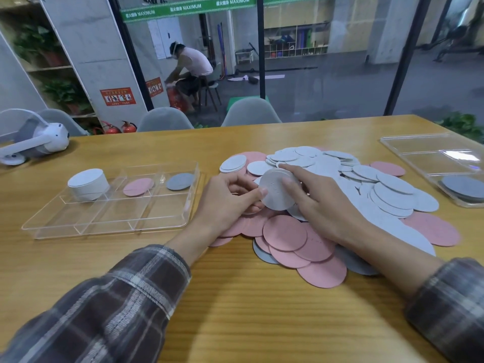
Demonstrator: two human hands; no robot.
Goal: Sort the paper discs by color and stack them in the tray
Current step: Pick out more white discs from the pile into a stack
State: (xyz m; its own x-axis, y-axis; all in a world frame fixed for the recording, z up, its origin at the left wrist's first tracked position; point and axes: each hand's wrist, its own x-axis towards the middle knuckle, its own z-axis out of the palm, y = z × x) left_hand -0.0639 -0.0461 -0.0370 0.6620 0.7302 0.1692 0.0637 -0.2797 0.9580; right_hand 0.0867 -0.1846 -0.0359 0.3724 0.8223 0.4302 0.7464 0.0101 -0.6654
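1. Left hand (230, 197) holds a small stack of white discs (279, 189) tilted up on edge over the pile, thumb on the near face, fingers (239, 180) curled behind, clamped on the stack.
2. Right hand (317, 203) rests on the same stack, index finger along its top edge, thumb on the face; fingers spread, pinching the stack lightly from the right side.
3. Loose pile of discs (366, 195) lies on the wooden counter (235, 310) under and behind both hands: white ones mostly at the back and right, pink discs (285, 233) at the front, a few grey ones peeking out beneath (edges only).
4. Clear tray (110, 221) sits left of the pile, well apart from the hands, with divided compartments.
5. Tray back row: tall white stack (87, 184) in the left compartment, a pink disc (138, 186) in the middle one, a grey disc (180, 181) in the right one. Front compartments hold nothing visible.
6. Second clear tray (424, 150) at far right of the counter, grey discs (463, 187) in its near end.
7. White headset (39, 140) at far left of the counter.
8. Both sleeves plaid (right one blurred).
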